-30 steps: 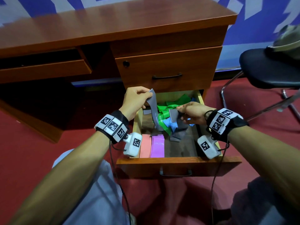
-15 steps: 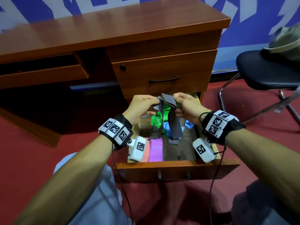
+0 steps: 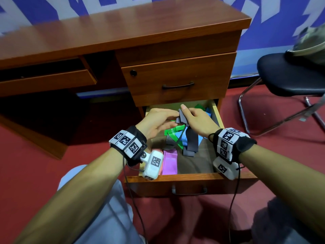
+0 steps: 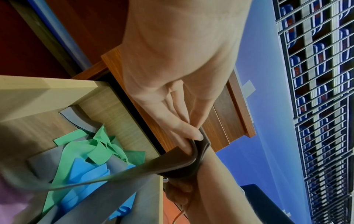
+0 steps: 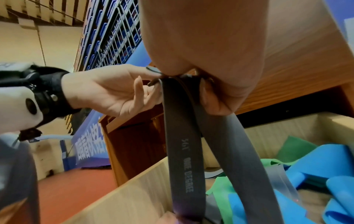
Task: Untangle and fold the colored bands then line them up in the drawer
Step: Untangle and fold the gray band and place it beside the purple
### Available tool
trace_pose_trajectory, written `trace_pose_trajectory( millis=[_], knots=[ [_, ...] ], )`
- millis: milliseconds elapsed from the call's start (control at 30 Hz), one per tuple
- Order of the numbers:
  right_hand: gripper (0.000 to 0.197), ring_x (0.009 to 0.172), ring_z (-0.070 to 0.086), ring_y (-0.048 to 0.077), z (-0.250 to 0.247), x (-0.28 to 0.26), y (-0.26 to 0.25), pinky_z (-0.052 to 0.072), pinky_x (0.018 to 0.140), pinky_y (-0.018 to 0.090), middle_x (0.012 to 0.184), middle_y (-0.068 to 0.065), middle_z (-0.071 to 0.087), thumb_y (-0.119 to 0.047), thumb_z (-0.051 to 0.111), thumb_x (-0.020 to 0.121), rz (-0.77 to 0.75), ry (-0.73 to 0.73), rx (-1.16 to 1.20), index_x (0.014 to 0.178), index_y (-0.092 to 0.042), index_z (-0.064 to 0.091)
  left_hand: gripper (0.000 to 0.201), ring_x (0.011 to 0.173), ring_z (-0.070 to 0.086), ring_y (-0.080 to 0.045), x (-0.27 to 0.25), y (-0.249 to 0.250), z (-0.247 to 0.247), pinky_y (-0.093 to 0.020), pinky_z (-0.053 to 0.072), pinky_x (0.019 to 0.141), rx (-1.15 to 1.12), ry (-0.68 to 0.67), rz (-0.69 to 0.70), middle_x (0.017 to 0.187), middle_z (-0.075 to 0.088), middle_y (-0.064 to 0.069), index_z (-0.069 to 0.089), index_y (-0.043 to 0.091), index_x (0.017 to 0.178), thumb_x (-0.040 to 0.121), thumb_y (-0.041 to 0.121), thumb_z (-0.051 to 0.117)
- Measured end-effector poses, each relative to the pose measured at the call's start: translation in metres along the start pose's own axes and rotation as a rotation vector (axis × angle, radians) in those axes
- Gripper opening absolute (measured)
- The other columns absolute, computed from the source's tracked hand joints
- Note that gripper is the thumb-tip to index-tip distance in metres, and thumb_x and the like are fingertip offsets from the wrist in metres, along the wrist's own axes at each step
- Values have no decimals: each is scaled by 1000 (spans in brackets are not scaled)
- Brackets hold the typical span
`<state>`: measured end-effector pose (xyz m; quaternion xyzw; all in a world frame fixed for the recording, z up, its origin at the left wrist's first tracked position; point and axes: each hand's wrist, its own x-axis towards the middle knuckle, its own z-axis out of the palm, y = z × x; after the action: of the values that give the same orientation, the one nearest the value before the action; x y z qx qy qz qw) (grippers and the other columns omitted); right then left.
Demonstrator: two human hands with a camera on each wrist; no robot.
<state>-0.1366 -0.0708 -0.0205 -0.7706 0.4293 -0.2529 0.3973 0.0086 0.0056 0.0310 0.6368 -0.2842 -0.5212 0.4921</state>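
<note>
Over the open drawer my left hand and right hand meet at the top of a dark grey band. It hangs doubled, its lower loops reaching the drawer floor. In the right wrist view the left hand pinches the grey band with thumb and forefinger, and my right fingers curl round its folded top. A tangle of green band and blue band lies beneath. A folded purple band lies flat at the drawer's front left, beside a pink one mostly hidden by the wrist camera.
Above the open drawer is a shut drawer with a dark handle. A pull-out shelf stands out at the left under the desk top. A black chair is at the right on the red carpet. My knees are just below the drawer front.
My hands have come together, bringing the two ends of the grey band side by side. The band now hangs doubled, farther back over the drawer.
</note>
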Motion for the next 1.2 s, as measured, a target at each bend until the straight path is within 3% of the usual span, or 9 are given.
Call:
trace_pose_trajectory(
  millis=[100, 233, 400, 667, 867, 1033, 1133, 1200],
  knots=[
    [85, 78, 60, 35, -1, 0, 0, 48, 73, 45, 84, 21, 66, -73, 27, 95, -30, 14, -24, 89, 3, 63, 8, 69, 74, -12, -1, 1, -2, -17, 56, 59, 14, -7, -16, 88, 78, -11, 75, 2, 99, 93, 3, 70],
    [69, 63, 45, 26, 0, -2, 0, 33, 60, 37, 67, 15, 52, -55, 34, 104, -42, 86, -54, 75, 6, 51, 10, 69, 75, -11, -6, 3, -2, -16, 57, 60, -7, -34, -53, 81, 77, -10, 73, -1, 102, 95, 1, 66],
    [57, 60, 45, 26, 0, -2, 1, 34, 60, 39, 61, 8, 44, -53, 37, 104, -66, 114, -135, 66, -11, 40, 9, 78, 74, -18, -11, 5, 0, -17, 59, 60, -34, -28, -83, 89, 76, -14, 73, -1, 99, 95, 0, 65],
    [56, 64, 51, 32, 0, -2, 0, 44, 66, 46, 63, 14, 50, -54, 38, 103, -109, 162, -154, 66, -12, 39, 8, 70, 74, -12, -14, 3, 3, -17, 58, 60, -40, 22, -36, 85, 77, -12, 73, 2, 98, 95, 1, 66],
    [58, 63, 52, 29, 2, -1, 1, 45, 65, 45, 62, 10, 52, -55, 37, 103, -111, 166, -147, 66, -11, 44, 18, 71, 74, -15, -14, 1, 6, -19, 60, 62, 7, 84, 32, 92, 76, -16, 73, -2, 110, 94, 4, 69],
    [58, 61, 50, 28, 3, -3, 2, 44, 63, 44, 61, 9, 50, -54, 37, 103, -133, 165, -190, 65, -11, 41, 5, 66, 74, -13, -15, 2, 4, -19, 62, 64, 68, 77, 38, 80, 78, -11, 74, 4, 95, 94, 6, 69],
    [55, 59, 46, 23, 3, -4, 1, 37, 58, 40, 61, 5, 47, -51, 37, 104, -163, 175, -240, 65, -13, 39, 19, 70, 74, -17, -13, 1, 4, -22, 63, 69, 112, 62, 57, 88, 78, -15, 76, 0, 99, 91, 17, 76],
    [53, 58, 44, 21, 4, -5, 2, 34, 58, 38, 61, 5, 46, -49, 37, 105, -179, 169, -271, 65, -13, 39, 30, 68, 72, -15, -12, -1, 4, -22, 62, 66, 166, 62, 90, 86, 78, -12, 77, -1, 100, 86, 24, 82]
  ],
)
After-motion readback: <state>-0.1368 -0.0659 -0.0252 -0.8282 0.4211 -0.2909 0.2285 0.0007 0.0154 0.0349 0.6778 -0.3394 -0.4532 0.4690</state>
